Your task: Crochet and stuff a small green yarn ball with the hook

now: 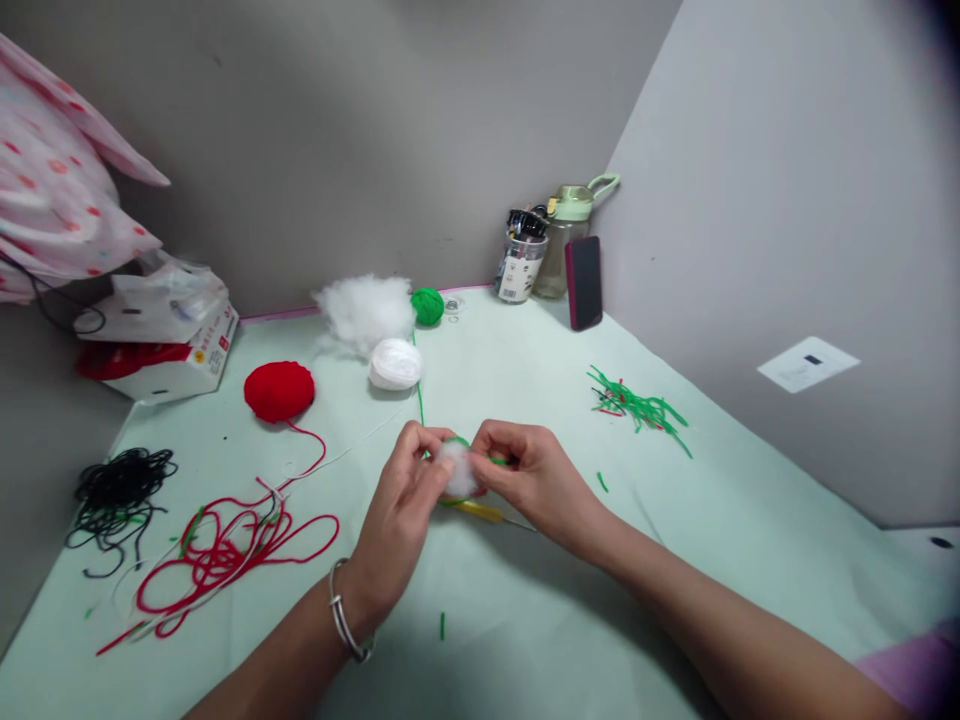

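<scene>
Your left hand [403, 487] pinches white stuffing [460, 472], apparently steadying it while your right hand [527, 464] pinches green yarn [499, 461] alongside; the green ball [427, 307] beyond them likely allows slack.

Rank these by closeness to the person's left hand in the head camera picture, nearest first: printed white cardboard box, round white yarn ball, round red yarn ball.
1. White yarn ball: just beyond the left hand.
2. Red yarn ball: beyond the hand, to its left.
3. White cardboard box: farther left, behind the red ball.
</scene>
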Tool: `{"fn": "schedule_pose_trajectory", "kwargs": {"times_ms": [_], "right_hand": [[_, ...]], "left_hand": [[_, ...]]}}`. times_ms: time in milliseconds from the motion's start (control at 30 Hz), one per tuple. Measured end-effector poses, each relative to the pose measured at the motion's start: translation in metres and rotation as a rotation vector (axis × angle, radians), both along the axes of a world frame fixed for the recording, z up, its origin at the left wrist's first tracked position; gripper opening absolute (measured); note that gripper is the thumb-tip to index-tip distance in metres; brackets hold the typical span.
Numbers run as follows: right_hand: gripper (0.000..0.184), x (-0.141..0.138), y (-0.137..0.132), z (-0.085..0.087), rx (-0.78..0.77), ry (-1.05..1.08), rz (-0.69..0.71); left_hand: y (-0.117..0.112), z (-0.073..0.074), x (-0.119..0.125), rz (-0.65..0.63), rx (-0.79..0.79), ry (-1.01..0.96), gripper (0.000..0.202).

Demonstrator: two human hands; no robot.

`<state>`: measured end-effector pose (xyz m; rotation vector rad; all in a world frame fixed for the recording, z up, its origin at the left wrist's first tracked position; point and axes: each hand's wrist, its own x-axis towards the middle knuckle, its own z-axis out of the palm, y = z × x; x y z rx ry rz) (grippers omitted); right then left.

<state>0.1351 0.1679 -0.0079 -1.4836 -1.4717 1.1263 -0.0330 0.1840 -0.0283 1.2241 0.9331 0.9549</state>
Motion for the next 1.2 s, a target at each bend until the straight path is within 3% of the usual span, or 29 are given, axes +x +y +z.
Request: {"fn": "schedule_pose_trajectory", "kwargs": {"times_ms": [133, 267, 567, 667, 933, 1200], "right_hand": [[0.022, 0.003, -0.003, 0.002, 0.077, -0.127, -0.008], [0.022, 0.012, -0.006, 0.007, 0.130, -0.181, 0.097], [0.020, 0.001, -0.010, 0.010, 0.163, -0.185, 0.265], [0.014, 0.000, -0.009, 0.007, 0.133, -0.171, 0.247], [0.018, 0.003, -0.001, -0.006, 0.039, -0.131, 0.006], [0.023, 0.005, -0.009, 0.006, 0.149, -0.218, 0.209]], "left_hand": [[0.008, -0.002, -0.004, -0.079, -0.066, -0.106, 0.026], [0.016, -0.005, -0.006, -0.137, -0.062, -0.136, 0.027], [0.013, -0.005, 0.002, 0.031, -0.024, -0.007, 0.026], [0.013, -0.006, 0.001, 0.033, -0.033, -0.010, 0.024], [0.003, -0.009, -0.001, -0.041, 0.006, -0.056, 0.026], [0.011, -0.008, -0.001, 0.003, -0.039, -0.013, 0.026]]}}
